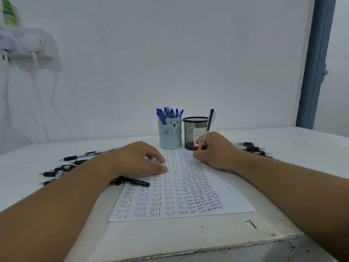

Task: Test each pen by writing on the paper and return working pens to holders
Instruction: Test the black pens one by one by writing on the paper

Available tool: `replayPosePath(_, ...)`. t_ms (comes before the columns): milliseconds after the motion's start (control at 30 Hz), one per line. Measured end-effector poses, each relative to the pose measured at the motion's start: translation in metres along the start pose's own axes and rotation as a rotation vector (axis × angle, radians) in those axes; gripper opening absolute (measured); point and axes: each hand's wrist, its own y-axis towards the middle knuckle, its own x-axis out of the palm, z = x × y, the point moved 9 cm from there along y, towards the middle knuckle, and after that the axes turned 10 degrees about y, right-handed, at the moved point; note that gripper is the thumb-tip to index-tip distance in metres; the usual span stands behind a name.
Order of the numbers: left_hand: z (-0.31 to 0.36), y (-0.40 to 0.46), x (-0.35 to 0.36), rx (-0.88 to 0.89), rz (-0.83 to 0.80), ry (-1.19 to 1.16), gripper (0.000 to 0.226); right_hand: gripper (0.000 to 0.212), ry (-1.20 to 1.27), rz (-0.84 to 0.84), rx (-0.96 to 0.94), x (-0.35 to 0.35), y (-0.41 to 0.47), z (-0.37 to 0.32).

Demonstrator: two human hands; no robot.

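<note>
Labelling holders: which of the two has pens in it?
The light blue bear-face holder, left of the pair, is packed with blue pens. The black mesh holder beside it shows none above its rim.

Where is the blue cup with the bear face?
In the head view, the bear cup stands at the far end of the paper, full of blue pens, just left of the black mesh holder.
</note>
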Motion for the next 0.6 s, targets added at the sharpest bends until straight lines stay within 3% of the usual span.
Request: replayPosePath(600,-0.0014,0.0003,0.0008,-0.005,-0.010,-0.001,0.032,0.023,0.002,0.016,0.015,-0.0013,0.0022,0.0037)
